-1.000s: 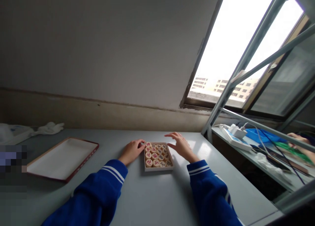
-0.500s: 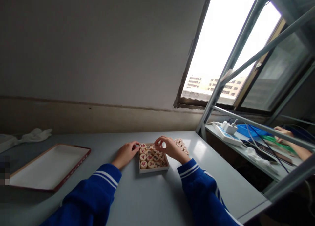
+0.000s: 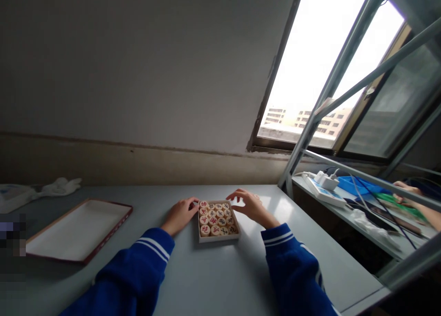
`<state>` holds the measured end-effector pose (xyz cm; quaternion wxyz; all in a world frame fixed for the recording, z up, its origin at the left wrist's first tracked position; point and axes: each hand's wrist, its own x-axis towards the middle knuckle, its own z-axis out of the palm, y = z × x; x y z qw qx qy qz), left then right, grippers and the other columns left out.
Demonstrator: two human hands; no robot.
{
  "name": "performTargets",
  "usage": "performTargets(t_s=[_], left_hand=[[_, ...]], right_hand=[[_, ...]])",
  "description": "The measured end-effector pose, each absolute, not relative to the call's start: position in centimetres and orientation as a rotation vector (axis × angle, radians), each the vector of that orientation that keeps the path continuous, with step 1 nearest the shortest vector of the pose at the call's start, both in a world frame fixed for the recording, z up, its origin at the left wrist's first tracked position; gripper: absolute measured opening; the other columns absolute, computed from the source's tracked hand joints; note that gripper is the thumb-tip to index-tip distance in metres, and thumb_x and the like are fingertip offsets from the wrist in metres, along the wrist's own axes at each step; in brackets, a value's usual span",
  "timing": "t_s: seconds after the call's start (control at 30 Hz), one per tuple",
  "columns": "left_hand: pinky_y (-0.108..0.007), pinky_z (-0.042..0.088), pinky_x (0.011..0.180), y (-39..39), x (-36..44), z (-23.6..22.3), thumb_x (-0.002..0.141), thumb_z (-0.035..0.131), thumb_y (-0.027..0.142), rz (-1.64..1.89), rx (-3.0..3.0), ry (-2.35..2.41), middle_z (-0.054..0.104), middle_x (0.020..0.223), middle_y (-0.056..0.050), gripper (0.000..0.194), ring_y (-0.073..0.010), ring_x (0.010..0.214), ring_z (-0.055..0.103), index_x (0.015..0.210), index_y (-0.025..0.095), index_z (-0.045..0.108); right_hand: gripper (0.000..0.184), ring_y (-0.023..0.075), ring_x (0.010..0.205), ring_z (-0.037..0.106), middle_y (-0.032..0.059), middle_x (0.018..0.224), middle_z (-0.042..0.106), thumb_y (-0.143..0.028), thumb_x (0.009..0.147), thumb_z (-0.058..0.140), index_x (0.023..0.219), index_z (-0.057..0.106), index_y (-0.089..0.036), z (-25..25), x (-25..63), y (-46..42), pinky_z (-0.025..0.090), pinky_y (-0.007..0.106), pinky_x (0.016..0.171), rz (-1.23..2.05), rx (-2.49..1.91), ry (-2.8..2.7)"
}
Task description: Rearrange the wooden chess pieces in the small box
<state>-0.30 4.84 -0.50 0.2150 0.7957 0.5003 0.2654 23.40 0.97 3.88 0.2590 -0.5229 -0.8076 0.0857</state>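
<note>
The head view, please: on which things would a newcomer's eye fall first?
Probably on the bright window at upper right, beside the dim wall. Next, the small box of round marked pieces, between left hand and right hand. Farther left lies a shallow, white-lined tray.

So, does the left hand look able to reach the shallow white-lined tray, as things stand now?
Probably yes. The left hand is beside the box of round pieces, and I see nothing blocking the tabletop between it and the tray, which lies open side up.
</note>
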Motion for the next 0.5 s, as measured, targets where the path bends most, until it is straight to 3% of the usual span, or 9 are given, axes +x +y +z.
performTargets(t_s=[0.2, 0.33, 0.5], left_hand=[[-0.024, 0.039, 0.069, 4.8, -0.3, -0.5, 0.082, 0.041, 0.029, 0.744, 2.203, 1.377, 0.065, 0.087, -0.005, 0.028, -0.0164, 0.079, 0.058, 0.099, 0.017, 0.060], [-0.024, 0.038, 0.069, 4.8, -0.3, -0.5, 0.081, 0.042, 0.029, 0.756, 2.205, 1.358, 0.065, 0.086, -0.005, 0.027, -0.0162, 0.078, 0.058, 0.098, 0.017, 0.060], [-0.024, 0.038, 0.067, 4.9, -0.3, -0.6, 0.082, 0.042, 0.029, 0.753, 2.202, 1.366, 0.065, 0.083, -0.005, 0.026, -0.0165, 0.076, 0.057, 0.096, 0.016, 0.060]], right_hand=[[0.034, 0.0151, 0.088, 0.055, 0.0008, 0.096, 0.059, -0.001, 0.069, 0.060, 0.096, 0.064, -0.022, 3.8, 18.9, -0.2, 0.043, 0.022, 0.076, 0.620, -1.106, -2.438], [0.019, 0.0159, 0.081, 0.054, 0.0022, 0.090, 0.059, -0.015, 0.069, 0.069, 0.086, 0.064, -0.019, 3.4, 19.5, 0.3, 0.043, 0.023, 0.071, 0.463, -1.225, -2.360], [0.014, 0.0156, 0.074, 0.052, 0.0021, 0.082, 0.057, -0.026, 0.071, 0.068, 0.083, 0.063, -0.019, 4.1, 23.6, 0.6, 0.040, 0.025, 0.067, 0.209, -1.495, -2.270]])
